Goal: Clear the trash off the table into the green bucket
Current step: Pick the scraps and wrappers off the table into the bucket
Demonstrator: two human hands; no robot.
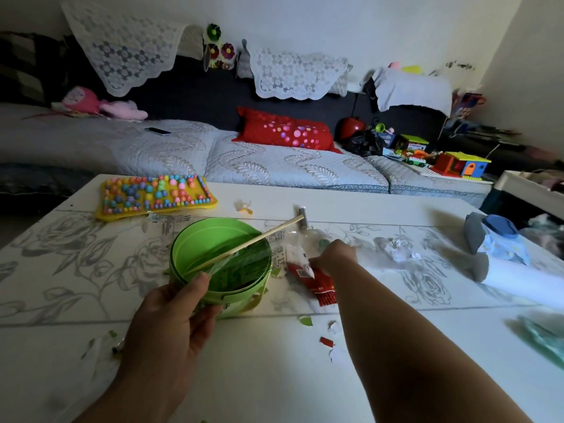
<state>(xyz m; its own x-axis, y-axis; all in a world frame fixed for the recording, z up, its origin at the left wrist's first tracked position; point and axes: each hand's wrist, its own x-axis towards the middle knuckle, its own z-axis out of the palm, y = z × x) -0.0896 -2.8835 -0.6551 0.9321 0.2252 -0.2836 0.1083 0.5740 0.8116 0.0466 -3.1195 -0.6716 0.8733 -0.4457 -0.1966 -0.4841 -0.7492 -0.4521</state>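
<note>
The green bucket [195,239] stands in the middle of the white table [274,377]. My left hand [174,312] pinches a clear plastic wrapper with a wooden stick [259,239] in it, held across the bucket's mouth. My right hand [334,254] reaches past the bucket's right side and grips a white and clear wrapper [300,254] that lies over a red snack packet [320,285]. More crumpled clear plastic [396,250] lies to the right. Small red, green and white scraps [326,341] dot the near table.
A yellow tray of coloured beads [155,196] sits at the back left, a small yellow-white wrapper [244,207] and a grey strip [302,216] behind the bucket. Folded grey and blue clothes [500,248] lie at the right. A sofa with cushions and toys runs behind.
</note>
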